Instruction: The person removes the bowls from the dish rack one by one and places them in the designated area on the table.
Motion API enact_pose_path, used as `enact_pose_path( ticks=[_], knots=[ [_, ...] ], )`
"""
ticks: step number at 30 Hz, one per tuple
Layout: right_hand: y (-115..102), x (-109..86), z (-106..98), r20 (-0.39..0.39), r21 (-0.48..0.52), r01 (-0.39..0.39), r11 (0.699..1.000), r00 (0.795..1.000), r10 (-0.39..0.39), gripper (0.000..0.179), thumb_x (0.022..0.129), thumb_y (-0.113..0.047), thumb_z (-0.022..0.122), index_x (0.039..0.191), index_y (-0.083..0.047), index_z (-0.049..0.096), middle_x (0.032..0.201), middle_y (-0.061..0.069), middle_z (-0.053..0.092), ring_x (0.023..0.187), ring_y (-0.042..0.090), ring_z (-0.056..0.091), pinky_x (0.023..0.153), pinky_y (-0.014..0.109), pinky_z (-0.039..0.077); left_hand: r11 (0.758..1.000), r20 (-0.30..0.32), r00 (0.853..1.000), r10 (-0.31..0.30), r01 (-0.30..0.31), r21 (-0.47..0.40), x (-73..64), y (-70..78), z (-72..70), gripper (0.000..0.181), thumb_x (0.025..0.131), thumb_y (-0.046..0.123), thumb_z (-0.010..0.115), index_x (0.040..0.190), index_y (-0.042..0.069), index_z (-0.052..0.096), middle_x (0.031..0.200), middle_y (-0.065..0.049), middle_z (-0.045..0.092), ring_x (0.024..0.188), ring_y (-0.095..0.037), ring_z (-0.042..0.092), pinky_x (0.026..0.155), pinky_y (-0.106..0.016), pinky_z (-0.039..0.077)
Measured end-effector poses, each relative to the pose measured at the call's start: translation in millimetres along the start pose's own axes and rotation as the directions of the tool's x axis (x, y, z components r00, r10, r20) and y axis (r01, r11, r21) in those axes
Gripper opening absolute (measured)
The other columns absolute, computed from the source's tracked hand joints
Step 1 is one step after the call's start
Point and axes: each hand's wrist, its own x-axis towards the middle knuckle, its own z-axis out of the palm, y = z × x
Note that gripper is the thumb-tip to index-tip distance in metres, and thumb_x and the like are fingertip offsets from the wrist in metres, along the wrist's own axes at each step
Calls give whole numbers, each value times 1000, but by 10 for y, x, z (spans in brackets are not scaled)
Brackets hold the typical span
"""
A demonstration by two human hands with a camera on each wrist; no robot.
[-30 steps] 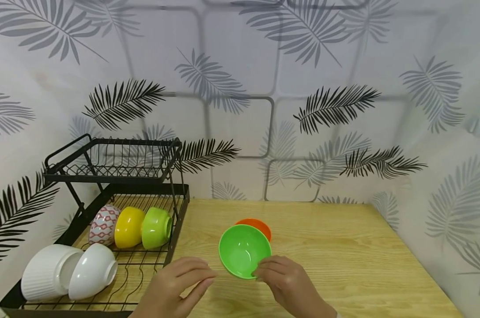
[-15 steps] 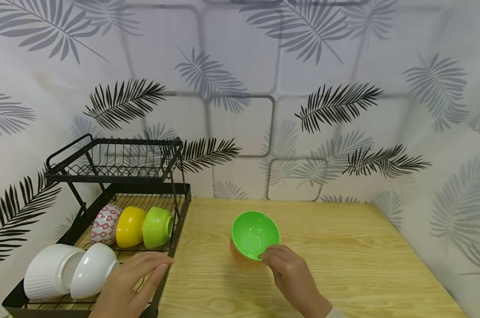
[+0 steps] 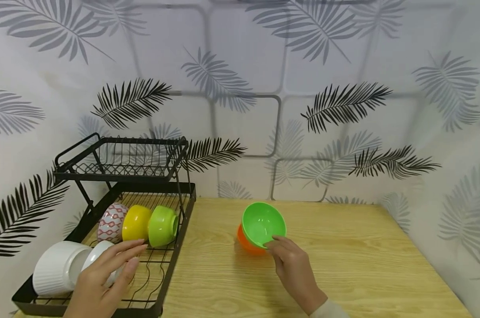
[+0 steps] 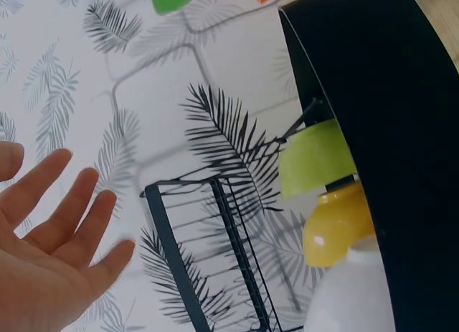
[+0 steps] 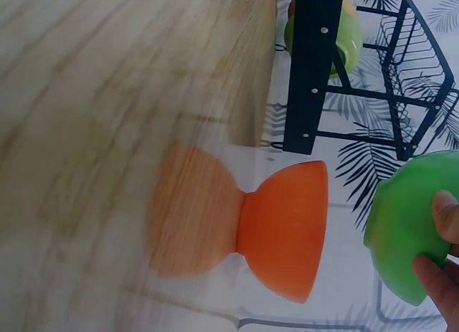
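green bowl (image 3: pixel 261 223), glossy, one, hand-held
plain bright green, round, smooth-rimmed, light glinting inside, tilted with its inside toward the person; raised clear of the orange bowl (image 3: pixel 247 245), which stands toward the back edge of the counter (image 3: pixel 343 265). right hand (image 3: pixel 295 263): grip pinched on the near rim. left hand (image 3: pixel 100 278): grip relaxed, fingers extended, holding nothing, over the front edge of the dish rack (image 3: pixel 177 247).
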Motion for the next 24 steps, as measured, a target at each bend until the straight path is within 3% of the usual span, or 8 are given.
enact_pose_path(
  ticks=[6, 10, 14, 16, 19, 20, 22, 24],
  knots=[
    [36, 19, 92, 15, -12, -13, 1000, 1000, 13, 25, 67, 10, 80, 85, -6, 74, 88, 5, 73, 92, 25, 69, 78, 28, 58, 999, -13, 999, -32, 32, 3, -22, -104, -87, 40, 88, -3, 63, 125, 13, 65, 127, -1, 59, 120, 7, 44, 99, -2, 28],
    [67, 29, 169, 37, -28, -35, 999, 999, 36, 21, 70, 7, 80, 86, -5, 74, 89, 7, 73, 90, 24, 70, 77, 28, 58, 994, 7, 994, -105, 105, 41, -66, -165, -159, 40, 91, 3, 62, 128, 18, 62, 132, 7, 54, 122, 11, 37, 98, 0, 24],
    [90, 33, 229, 78, -45, -71, 996, 994, 74, 17, 73, 4, 78, 87, -5, 74, 91, 8, 73, 88, 22, 70, 75, 26, 58, 983, 50, 985, -164, 159, 90, -95, -263, -224, 41, 94, 9, 61, 133, 19, 58, 135, 0, 52, 127, 11, 32, 105, -5, 21],
    [98, 28, 254, 105, -58, -89, 994, 990, 95, 14, 75, 2, 77, 87, -5, 74, 91, 9, 73, 87, 21, 70, 75, 26, 58, 974, 104, 972, -209, 198, 106, -100, -326, -271, 43, 96, 13, 59, 138, 17, 53, 139, -8, 48, 134, -6, 33, 114, -29, 29],
    [102, 21, 279, 150, -81, -103, 991, 982, 114, 12, 77, 0, 76, 88, -5, 74, 92, 9, 73, 86, 20, 70, 74, 25, 58, 948, 189, 932, -308, 284, 145, -103, -426, -349, 48, 98, 21, 57, 144, 13, 45, 145, -17, 40, 135, -37, 34, 99, -66, 34],
    [103, 20, 284, 162, -88, -107, 990, 979, 121, 11, 78, -1, 76, 89, -5, 74, 92, 8, 73, 85, 20, 70, 74, 24, 58, 937, 213, 916, -340, 311, 161, -106, -453, -371, 50, 98, 24, 56, 145, 11, 43, 146, -20, 37, 132, -45, 34, 89, -73, 34],
    [96, 26, 280, 176, -96, -107, 990, 977, 123, 12, 78, 0, 76, 89, -4, 74, 91, 8, 73, 84, 20, 70, 72, 24, 58, 921, 236, 893, -382, 348, 175, -106, -503, -403, 51, 99, 27, 55, 145, 9, 42, 147, -23, 35, 128, -53, 33, 85, -75, 34],
    [97, 33, 278, 179, -101, -112, 989, 975, 129, 12, 77, 0, 76, 88, -4, 74, 90, 8, 73, 82, 20, 70, 72, 24, 58, 914, 242, 884, -399, 364, 176, -114, -536, -416, 52, 98, 28, 55, 145, 7, 42, 147, -24, 34, 128, -53, 33, 85, -74, 34]
  ],
)
